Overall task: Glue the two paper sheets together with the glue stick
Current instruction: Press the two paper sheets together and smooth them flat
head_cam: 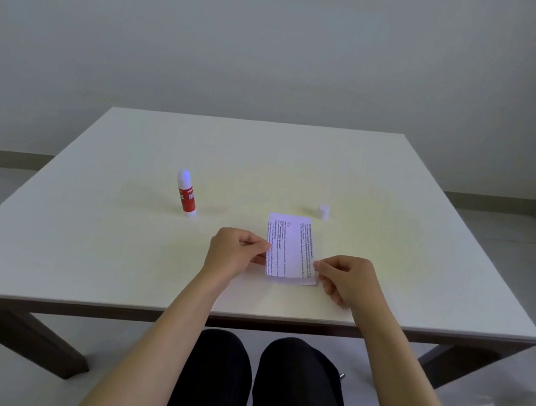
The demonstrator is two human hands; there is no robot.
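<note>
**Sheets held at both edges, glue stick standing apart**

You are holding the printed sheet (290, 248) over the table (115, 250), near its front edge. Your left hand (235, 255) is pinching the sheet's left edge between thumb and fingers. Your right hand (346, 282) is pinching the right edge in the same way. A second sheet (309, 281) is showing as a thin margin along the right and bottom edges of the printed one; whether the two are touching across their faces I cannot tell. The glue stick (186, 194) is standing upright and uncapped on the table, well to the left of the sheets. Its cap (323, 211) is sitting just beyond the sheets' far right corner.
</note>
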